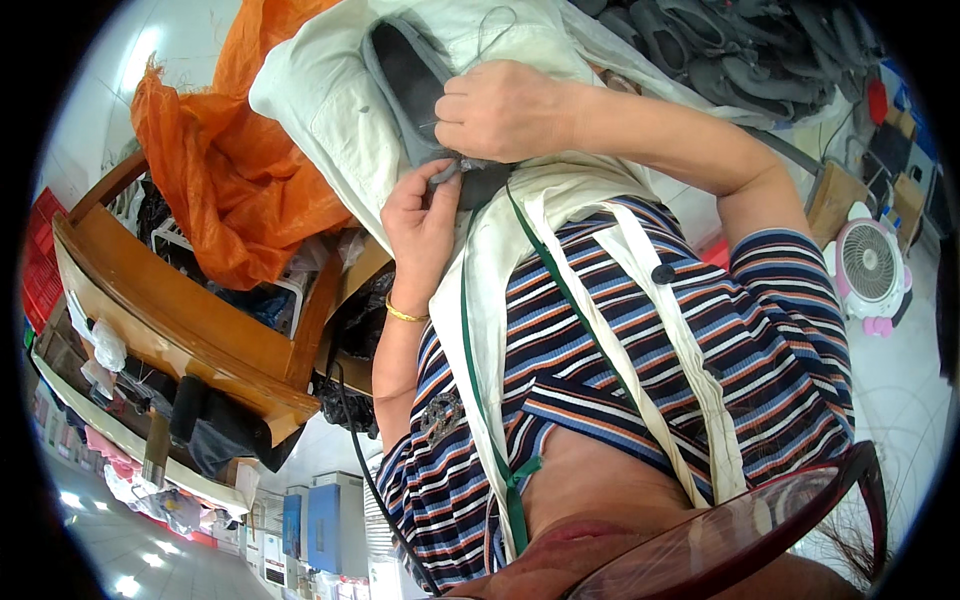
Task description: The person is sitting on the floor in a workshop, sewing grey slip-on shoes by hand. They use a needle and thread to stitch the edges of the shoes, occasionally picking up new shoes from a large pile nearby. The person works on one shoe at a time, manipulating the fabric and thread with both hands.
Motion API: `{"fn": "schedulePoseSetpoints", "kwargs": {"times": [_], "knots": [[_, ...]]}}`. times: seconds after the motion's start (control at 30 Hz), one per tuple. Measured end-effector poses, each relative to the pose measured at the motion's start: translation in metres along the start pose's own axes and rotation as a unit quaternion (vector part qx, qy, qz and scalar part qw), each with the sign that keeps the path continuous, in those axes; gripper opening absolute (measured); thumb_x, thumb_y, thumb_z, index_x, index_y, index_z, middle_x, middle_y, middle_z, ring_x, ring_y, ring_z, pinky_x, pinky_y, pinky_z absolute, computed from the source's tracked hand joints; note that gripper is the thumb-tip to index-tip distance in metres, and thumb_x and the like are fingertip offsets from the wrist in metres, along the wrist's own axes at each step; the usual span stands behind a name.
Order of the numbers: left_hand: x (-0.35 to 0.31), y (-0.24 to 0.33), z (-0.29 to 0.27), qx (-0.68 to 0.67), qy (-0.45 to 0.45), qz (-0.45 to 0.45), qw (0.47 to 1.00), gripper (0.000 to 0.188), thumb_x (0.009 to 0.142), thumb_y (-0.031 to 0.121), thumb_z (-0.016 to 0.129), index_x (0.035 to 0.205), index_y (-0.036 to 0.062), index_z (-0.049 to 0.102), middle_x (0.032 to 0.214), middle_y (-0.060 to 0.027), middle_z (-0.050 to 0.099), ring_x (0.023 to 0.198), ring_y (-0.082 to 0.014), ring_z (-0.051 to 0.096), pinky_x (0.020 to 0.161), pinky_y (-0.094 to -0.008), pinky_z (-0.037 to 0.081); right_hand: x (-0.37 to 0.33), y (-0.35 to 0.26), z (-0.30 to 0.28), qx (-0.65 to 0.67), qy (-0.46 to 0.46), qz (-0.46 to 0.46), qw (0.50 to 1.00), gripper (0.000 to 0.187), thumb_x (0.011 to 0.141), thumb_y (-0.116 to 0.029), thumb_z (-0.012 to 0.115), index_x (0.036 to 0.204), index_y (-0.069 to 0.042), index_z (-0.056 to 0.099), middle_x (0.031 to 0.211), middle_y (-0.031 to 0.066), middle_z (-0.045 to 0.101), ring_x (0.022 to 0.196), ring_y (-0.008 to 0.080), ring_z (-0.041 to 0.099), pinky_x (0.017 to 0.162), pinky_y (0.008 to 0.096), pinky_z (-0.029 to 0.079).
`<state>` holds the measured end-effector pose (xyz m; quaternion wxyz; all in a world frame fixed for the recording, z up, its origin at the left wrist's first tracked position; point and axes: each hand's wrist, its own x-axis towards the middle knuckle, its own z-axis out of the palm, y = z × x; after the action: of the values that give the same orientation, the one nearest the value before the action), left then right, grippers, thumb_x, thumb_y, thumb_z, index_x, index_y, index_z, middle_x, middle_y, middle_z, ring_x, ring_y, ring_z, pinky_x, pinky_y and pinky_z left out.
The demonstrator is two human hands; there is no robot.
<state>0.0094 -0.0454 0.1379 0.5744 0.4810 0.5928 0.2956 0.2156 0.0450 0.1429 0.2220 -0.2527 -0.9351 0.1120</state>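
Note:
A grey felt-like shoe (382,50) with a dark inside lies on the white cloth (320,110) over my lap, its opening facing up. My left hand (418,212), with a gold bracelet at the wrist, pinches the shoe's near end between thumb and fingers. Close above it, my right hand (508,112) is closed against the shoe's right edge, fingers curled in; what they hold is hidden. A faint thin line shows beside its fingertips, too fine to name. On the cloth beyond the right hand lies a thin dark loop of thread (497,28).
A heap of similar grey shoes (740,60) is at the far right. An orange woven sack (235,170) hangs over a wooden chair (180,300) on the left. A pink-and-white fan (866,262) stands at the right. A black cord (352,430) runs down beside my left arm.

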Motion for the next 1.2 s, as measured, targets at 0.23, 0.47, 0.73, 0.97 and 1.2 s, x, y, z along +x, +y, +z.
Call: {"fn": "schedulePoseSetpoints", "kwargs": {"times": [0.23, 0.47, 0.73, 0.97, 1.2], "knots": [[0.009, 0.006, -0.005, 0.027, -0.034, -0.048, 0.998, 0.017, 0.091, 0.009, 0.068, 0.101, -0.0041, 0.070, 0.072, -0.0007, 0.061, 0.063, -0.0050, 0.050, 0.059, -0.0214, 0.043, 0.015, 0.002, 0.030, 0.023, 0.079, 0.131, 0.988, 0.014, 0.074, -0.017, 0.064, 0.065, -0.011, 0.054, 0.066, 0.0027, 0.052, 0.064, 0.0221, 0.059, 0.055, 0.0345, 0.049], [0.012, 0.007, -0.001, -0.011, -0.028, -0.105, 0.994, 0.020, 0.091, 0.012, 0.069, 0.103, -0.0047, 0.068, 0.071, 0.0002, 0.060, 0.064, -0.0051, 0.051, 0.060, -0.0211, 0.044, 0.023, 0.009, 0.060, 0.006, 0.114, 0.209, 0.971, 0.016, 0.076, -0.016, 0.068, 0.067, -0.011, 0.055, 0.065, 0.0031, 0.053, 0.064, 0.0233, 0.060, 0.055, 0.0364, 0.048], [-0.020, 0.012, -0.007, 0.108, 0.015, -0.101, 0.989, 0.041, 0.082, 0.029, 0.083, 0.093, -0.0045, 0.061, 0.069, -0.0020, 0.059, 0.060, -0.0086, 0.049, 0.056, -0.0234, 0.044, 0.017, 0.003, 0.025, 0.059, 0.152, 0.219, 0.962, 0.021, 0.081, -0.020, 0.070, 0.067, -0.011, 0.057, 0.064, 0.0033, 0.053, 0.062, 0.0235, 0.060, 0.052, 0.0367, 0.048], [-0.019, 0.012, -0.018, -0.051, 0.038, -0.157, 0.986, 0.028, 0.083, 0.018, 0.079, 0.078, 0.0009, 0.058, 0.068, 0.0034, 0.053, 0.063, -0.0047, 0.047, 0.054, -0.0230, 0.040, 0.028, -0.002, -0.010, 0.001, 0.197, 0.129, 0.972, 0.017, 0.079, -0.016, 0.073, 0.071, -0.009, 0.060, 0.066, 0.0046, 0.053, 0.061, 0.0243, 0.057, 0.052, 0.0360, 0.046], [0.014, 0.039, -0.105, -0.161, 0.162, 0.185, 0.956, 0.024, 0.093, -0.004, 0.060, 0.117, 0.0002, 0.056, 0.109, -0.0058, 0.063, 0.097, -0.0115, 0.061, 0.086, -0.0265, 0.051, 0.016, 0.025, -0.081, -0.123, 0.235, 0.150, 0.952, 0.012, 0.078, -0.014, 0.074, 0.074, -0.010, 0.063, 0.069, 0.0040, 0.059, 0.063, 0.0227, 0.061, 0.054, 0.0344, 0.049]]}}
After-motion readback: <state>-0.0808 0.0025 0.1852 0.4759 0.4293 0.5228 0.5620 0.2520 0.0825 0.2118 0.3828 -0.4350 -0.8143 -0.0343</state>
